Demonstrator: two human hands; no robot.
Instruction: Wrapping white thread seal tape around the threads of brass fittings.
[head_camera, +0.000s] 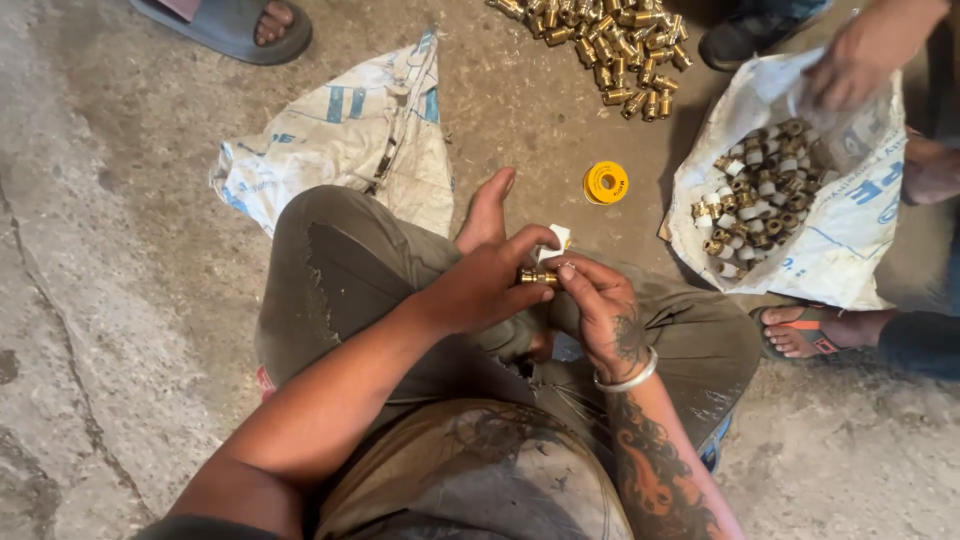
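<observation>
Lap nearest; above knees, left hand pinches brass fitting at its left end. Right hand fingers pressed on fitting's right end, white tape strip at fingertips.

Risks (judgement): small fitting, fingertip grip only; slip would drop it to floor. Tape may bunch or tear if tension lost.

Counts: fitting in hand 1; yellow tape roll 1, on floor far of hands; sacks 2: empty far left, one right holding taped fittings, too many to count. Loose brass pile far, uncounted. Another person's hand on right sack.
</observation>
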